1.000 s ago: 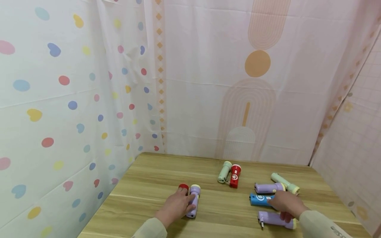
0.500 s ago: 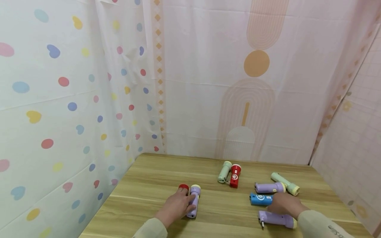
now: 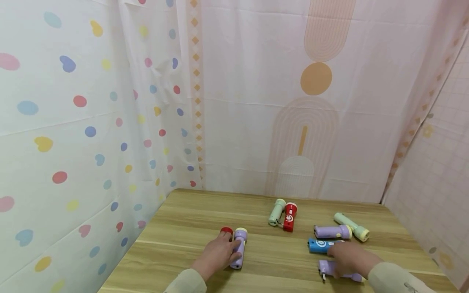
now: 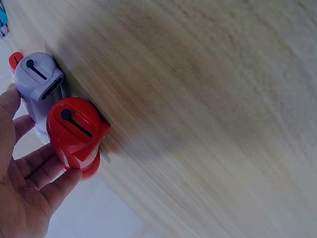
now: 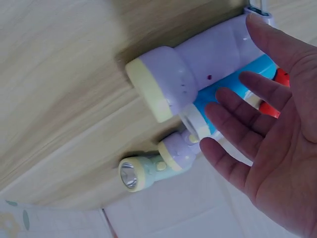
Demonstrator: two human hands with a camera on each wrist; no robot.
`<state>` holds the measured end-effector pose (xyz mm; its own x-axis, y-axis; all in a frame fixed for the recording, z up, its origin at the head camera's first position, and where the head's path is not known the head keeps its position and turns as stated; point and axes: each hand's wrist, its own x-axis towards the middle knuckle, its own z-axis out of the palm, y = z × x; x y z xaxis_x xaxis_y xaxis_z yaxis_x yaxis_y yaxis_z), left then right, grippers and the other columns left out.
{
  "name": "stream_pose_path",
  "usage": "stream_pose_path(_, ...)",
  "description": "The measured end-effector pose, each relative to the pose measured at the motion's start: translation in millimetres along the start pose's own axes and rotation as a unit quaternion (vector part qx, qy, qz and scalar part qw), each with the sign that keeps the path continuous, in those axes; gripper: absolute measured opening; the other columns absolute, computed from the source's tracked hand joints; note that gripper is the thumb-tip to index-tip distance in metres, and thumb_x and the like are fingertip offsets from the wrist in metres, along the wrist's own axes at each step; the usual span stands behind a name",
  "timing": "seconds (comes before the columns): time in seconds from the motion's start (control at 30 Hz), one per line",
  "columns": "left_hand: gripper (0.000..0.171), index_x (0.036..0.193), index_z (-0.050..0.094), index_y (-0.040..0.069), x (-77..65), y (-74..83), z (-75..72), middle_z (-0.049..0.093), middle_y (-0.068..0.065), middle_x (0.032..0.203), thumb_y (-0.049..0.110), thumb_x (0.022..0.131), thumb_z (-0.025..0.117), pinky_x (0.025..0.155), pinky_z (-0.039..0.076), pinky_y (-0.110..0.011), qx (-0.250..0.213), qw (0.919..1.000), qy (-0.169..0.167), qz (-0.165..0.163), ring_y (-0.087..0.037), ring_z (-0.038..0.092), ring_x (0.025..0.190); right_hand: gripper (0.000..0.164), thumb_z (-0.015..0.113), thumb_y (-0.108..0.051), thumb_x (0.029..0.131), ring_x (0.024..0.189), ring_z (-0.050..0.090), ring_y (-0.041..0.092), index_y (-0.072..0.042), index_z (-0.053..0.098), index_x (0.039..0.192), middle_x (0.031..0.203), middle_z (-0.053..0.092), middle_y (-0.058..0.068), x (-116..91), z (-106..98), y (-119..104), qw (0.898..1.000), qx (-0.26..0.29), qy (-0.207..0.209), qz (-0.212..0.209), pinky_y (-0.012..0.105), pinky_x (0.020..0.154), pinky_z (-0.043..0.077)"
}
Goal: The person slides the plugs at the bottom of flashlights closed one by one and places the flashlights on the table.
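Note:
My left hand rests over a red flashlight and a purple flashlight lying side by side. In the left wrist view its thumb is at the purple one and other fingertips touch the red one, without wrapping round either. On the right, my right hand hovers over a blue flashlight and a nearer purple flashlight, partly hiding both. The right wrist view shows its fingers spread and loosely bent, gripping nothing; whether a fingertip touches a flashlight I cannot tell.
Behind the blue flashlight lie another purple flashlight and a green flashlight. A second green flashlight and a red flashlight lie together at the back. Patterned curtains surround the wooden table.
My right hand has shifted slightly toward me, from over the blue flashlight to over the near purple one. The left hand and all flashlights stay in place.

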<state>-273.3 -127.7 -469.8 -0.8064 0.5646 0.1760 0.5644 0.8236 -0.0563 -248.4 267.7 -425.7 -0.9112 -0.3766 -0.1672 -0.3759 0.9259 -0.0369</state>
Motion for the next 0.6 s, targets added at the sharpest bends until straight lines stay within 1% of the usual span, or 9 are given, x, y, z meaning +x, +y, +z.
stream_pose_path(0.07, 0.041, 0.124, 0.066, 0.017, -0.2, 0.2, 0.4, 0.058, -0.010, 0.106, 0.046, 0.094, 0.063, 0.075, 0.054, -0.036, 0.001, 1.0000, -0.002, -0.001, -0.022, 0.053, 0.098, 0.032, 0.088, -0.020, 0.066, 0.078, 0.059, 0.022, -0.010, 0.066, 0.087, 0.083, 0.063, -0.001, 0, 2, 2, 1.000, -0.005, -0.008, 0.001, 0.046, 0.074, 0.050)
stream_pose_path(0.17, 0.042, 0.125, 0.066, 0.017, -0.1, 0.6, 0.8, 0.059, -0.011, 0.108, 0.046, 0.095, 0.063, 0.076, 0.054, -0.036, 0.002, 1.0000, -0.004, -0.004, -0.022, 0.053, 0.100, 0.028, 0.088, -0.019, 0.067, 0.070, 0.055, 0.017, -0.013, 0.063, 0.079, 0.077, 0.060, -0.004, -2, 5, 4, 1.000, -0.005, -0.012, 0.004, 0.043, 0.069, 0.049)
stream_pose_path(0.33, 0.044, 0.128, 0.065, 0.018, -0.2, 1.4, 1.9, 0.059, -0.011, 0.112, 0.047, 0.095, 0.061, 0.079, 0.054, -0.037, -0.001, 0.9999, -0.010, -0.010, -0.023, 0.054, 0.104, 0.030, 0.089, -0.015, 0.065, 0.064, 0.049, 0.013, -0.017, 0.059, 0.072, 0.070, 0.055, -0.007, -3, 10, 6, 1.000, -0.015, 0.010, 0.001, 0.039, 0.064, 0.047)
stream_pose_path(0.53, 0.045, 0.128, 0.065, 0.017, 0.3, 1.9, 0.7, 0.060, -0.012, 0.114, 0.047, 0.095, 0.062, 0.079, 0.054, -0.039, -0.003, 0.9998, -0.012, -0.014, -0.024, 0.055, 0.105, 0.030, 0.085, -0.009, 0.065, 0.063, 0.048, 0.013, -0.015, 0.056, 0.070, 0.069, 0.053, -0.006, -5, 12, 6, 0.999, -0.031, 0.035, -0.022, 0.040, 0.064, 0.047)
stream_pose_path(0.6, 0.045, 0.129, 0.065, 0.017, 0.2, 2.2, 0.3, 0.060, -0.012, 0.114, 0.047, 0.095, 0.062, 0.080, 0.054, -0.039, -0.004, 0.9998, -0.013, -0.015, -0.024, 0.055, 0.106, 0.028, 0.082, -0.008, 0.067, 0.063, 0.047, 0.014, -0.015, 0.055, 0.070, 0.069, 0.052, -0.005, -6, 13, 6, 0.998, -0.033, 0.040, -0.022, 0.040, 0.063, 0.047)
